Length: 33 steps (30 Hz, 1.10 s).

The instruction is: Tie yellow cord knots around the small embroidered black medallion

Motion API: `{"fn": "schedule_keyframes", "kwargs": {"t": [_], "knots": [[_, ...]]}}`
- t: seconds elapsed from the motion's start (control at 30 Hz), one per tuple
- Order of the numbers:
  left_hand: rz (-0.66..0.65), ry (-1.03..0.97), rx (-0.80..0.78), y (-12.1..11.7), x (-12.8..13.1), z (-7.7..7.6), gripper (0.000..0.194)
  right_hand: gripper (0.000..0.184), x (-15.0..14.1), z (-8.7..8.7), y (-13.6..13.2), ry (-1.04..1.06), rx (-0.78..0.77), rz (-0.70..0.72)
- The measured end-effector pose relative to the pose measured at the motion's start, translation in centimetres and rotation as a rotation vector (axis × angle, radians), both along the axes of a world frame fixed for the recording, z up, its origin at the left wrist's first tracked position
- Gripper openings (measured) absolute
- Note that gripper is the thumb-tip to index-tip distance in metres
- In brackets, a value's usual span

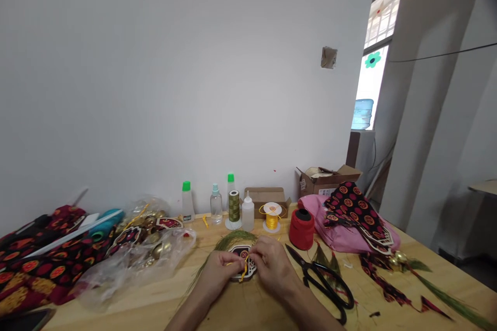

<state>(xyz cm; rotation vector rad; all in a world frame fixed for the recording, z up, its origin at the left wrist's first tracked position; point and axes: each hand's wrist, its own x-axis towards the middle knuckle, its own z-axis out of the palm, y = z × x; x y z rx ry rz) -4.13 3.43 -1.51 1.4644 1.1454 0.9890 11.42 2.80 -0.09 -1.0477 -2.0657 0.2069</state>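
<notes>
Both hands meet low in the middle of the head view, over a dark, white-edged ornament plaque (250, 265) on the wooden table. Fingers of my left hand (222, 269) are pinched on a yellow cord (244, 272). From the other side, my right hand (267, 261) pinches the same cord, its fingertips close to the left ones. The cord lies twisted across the plaque's front. Behind the plaque curves a bundle of green thread (236, 238). My fingers cover part of the plaque.
Black scissors (324, 276) lie right of my right hand, by a red thread cone (302, 230). A yellow cord spool (272, 220), a white squeeze bottle (247, 212) and a green thread spool (234, 207) stand behind. Patterned fabric (42, 274) and plastic bags (155, 264) fill the left.
</notes>
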Motion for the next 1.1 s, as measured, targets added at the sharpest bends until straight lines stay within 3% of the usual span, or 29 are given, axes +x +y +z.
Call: {"fn": "schedule_keyframes", "kwargs": {"t": [0.2, 0.53, 0.73, 0.87, 1.1], "knots": [[-0.066, -0.115, -0.014, -0.24, -0.01, 0.14, 0.026, 0.014, 0.3, 0.21, 0.0, 0.063, -0.036, -0.011], [0.0, -0.021, 0.012, -0.32, 0.12, 0.25, 0.022, 0.013, 0.25, -0.13, 0.04, 0.03, -0.063, 0.023], [-0.029, -0.062, 0.013, -0.3, 0.05, 0.05, 0.024, 0.013, 0.45, -0.01, 0.17, 0.018, -0.055, -0.007], [-0.072, -0.083, -0.015, -0.12, 0.02, -0.15, 0.027, 0.013, 0.53, 0.23, -0.1, 0.028, -0.055, 0.073], [-0.06, 0.038, 0.061, -0.04, -0.04, 0.07, 0.031, 0.02, 0.21, -0.37, 0.04, -0.052, -0.106, 0.095]]}}
